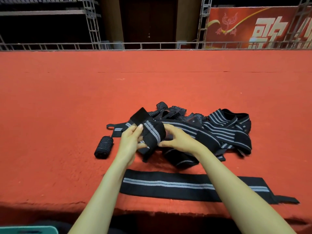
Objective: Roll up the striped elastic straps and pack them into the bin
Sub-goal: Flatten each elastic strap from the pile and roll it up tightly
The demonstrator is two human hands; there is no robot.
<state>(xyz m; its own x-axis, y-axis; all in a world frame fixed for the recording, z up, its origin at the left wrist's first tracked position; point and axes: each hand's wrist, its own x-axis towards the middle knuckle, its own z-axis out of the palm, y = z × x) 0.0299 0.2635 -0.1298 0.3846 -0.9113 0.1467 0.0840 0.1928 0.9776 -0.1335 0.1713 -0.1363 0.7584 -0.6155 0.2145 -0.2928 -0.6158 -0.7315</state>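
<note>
Hands meet over the middle of a table covered in red cloth [67, 107], both working one striped strap [152, 132]. The left hand [130, 141] pinches the strap's left side between thumb and curled fingers. The right hand [180, 139] grips its right side, fingers bent over the top and thumb underneath. Between them the strap bends over in a thick black fold with grey stripes. A plain black end sticks up to the far left, and a loose tail hangs down toward the near side.

From the right hand the strap runs right into a pile of straps [224, 130], a tangled heap lying just beyond and to the right of the hands, touching the cloth. Left of the hands, a little apart, a rolled strap [103, 147] lies on its side. On the near side of the table a flat strap [168, 184] is stretched out left to right, passing under both forearms.

At the near left corner a teal rim [28, 230] shows below the table edge; too little shows to tell what it belongs to. Along the far edge stands a metal frame [91, 22], with a dark door [148, 21] behind it and a red banner [253, 26] at the far right.
</note>
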